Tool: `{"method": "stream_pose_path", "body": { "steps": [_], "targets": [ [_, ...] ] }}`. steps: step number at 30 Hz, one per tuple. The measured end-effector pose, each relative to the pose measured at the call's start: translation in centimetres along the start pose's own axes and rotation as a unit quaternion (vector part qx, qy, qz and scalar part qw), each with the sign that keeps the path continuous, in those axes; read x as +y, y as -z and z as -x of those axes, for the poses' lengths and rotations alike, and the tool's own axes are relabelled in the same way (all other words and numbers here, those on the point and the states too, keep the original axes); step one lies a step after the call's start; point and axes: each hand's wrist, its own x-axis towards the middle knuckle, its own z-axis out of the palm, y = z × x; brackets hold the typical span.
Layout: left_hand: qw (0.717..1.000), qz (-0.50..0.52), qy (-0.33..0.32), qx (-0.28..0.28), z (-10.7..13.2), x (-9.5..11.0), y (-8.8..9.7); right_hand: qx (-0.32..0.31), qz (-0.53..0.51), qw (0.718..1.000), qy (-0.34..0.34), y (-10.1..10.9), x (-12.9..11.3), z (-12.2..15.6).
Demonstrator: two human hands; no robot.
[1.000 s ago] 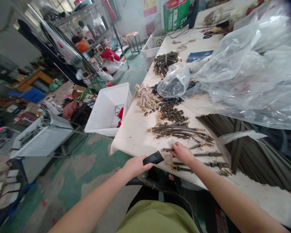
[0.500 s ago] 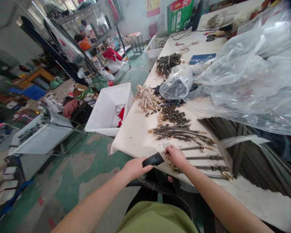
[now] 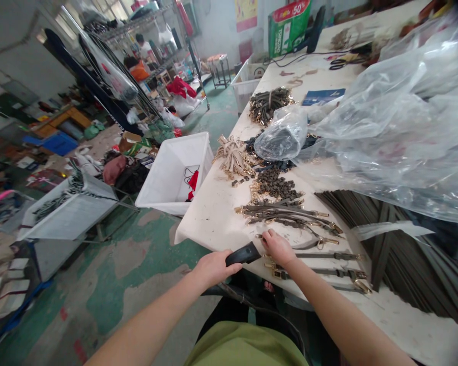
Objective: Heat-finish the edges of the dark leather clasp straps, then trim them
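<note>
Left hand (image 3: 213,267): fingers closed round tool (image 3: 244,254) | Right hand (image 3: 279,247), tool's 3 o'clock: fingers apparently pinching strap (image 3: 304,247) | Step, judged: strap handling | Next calls for: steady pinch

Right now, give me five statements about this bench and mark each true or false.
1. The left hand holds a black object. True.
2. The right hand holds the scissors. False: it holds a dark strap, and the scissors lie farther back on the table.
3. A white bin beside the table has something red in it. True.
4. The bundle of beige straps lies on the floor. False: it lies on the table.
5. Clear plastic lies on the table. True.
</note>
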Motion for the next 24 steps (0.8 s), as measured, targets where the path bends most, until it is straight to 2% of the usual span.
{"method": "stream_pose_path", "body": {
  "steps": [4,8,12,16,19,24],
  "targets": [
    [1.000,-0.012,0.008,-0.008,-0.3,0.3,0.1,0.011,-0.080,0.996,0.025,-0.8,-0.3,0.6],
    [0.999,-0.027,0.020,-0.012,-0.6,0.6,0.2,0.013,-0.167,0.985,-0.045,-0.6,0.3,0.0],
    [1.000,-0.022,0.009,-0.006,-0.8,0.7,0.3,0.004,-0.169,0.981,-0.097,-0.4,-0.2,-0.8],
    [0.999,-0.030,0.011,-0.010,-0.9,1.1,0.4,-0.005,-0.142,0.983,-0.117,-0.2,-1.6,-1.3],
    [0.999,-0.043,0.009,-0.008,-1.1,1.6,0.7,-0.005,-0.135,0.987,-0.092,0.1,-1.6,-1.1],
    [0.998,-0.056,0.013,-0.001,-1.7,2.1,1.3,0.056,-0.112,0.992,0.013,-0.1,1.5,1.3]
  ]
}}
